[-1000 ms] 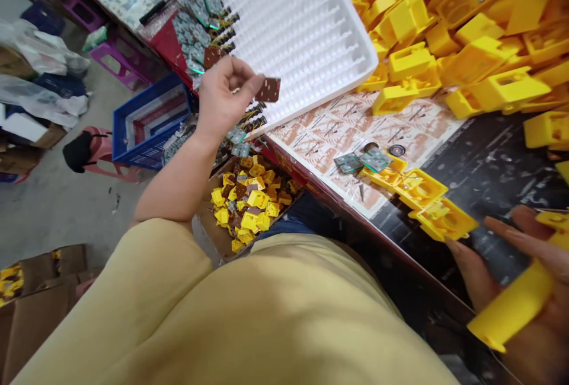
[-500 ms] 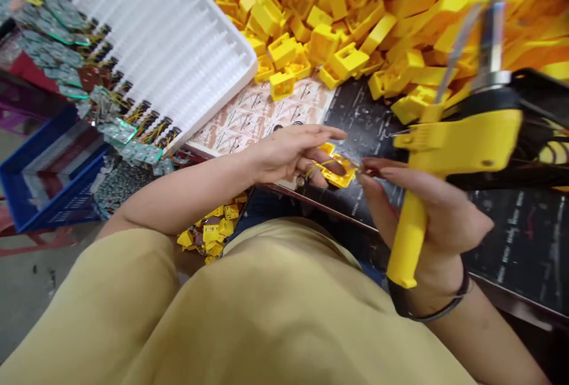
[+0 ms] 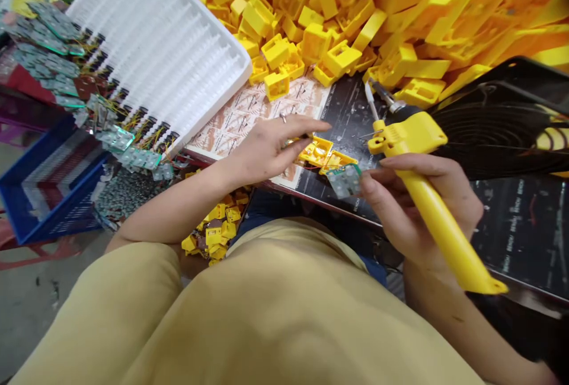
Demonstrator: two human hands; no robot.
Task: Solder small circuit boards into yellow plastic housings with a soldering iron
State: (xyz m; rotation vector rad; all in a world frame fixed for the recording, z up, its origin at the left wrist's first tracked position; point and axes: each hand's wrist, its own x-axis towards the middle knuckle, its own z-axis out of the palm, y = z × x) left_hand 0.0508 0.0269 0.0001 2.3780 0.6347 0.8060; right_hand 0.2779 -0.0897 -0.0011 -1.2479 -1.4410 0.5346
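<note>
head view, yellow parts [image 3: 313, 41] heaping beyond, white tray [image 3: 164, 47] flanking left, black grille [image 3: 471, 118] crowding right, left hand [image 3: 267, 148] curling over yellow cases [image 3: 320, 150], grip not showing, right hand [image 3: 402, 225] clamping soldering gun [image 3: 420, 192] and circuit board [image 3: 344, 182] beside them, dark surface [image 3: 515, 242] stretching right, front edge [image 3: 320, 203] running close

Yellow casing [image 3: 319, 149] partly hidden by left grip [image 3: 271, 149]; fan [image 3: 489, 130] cropped at right edge.
</note>
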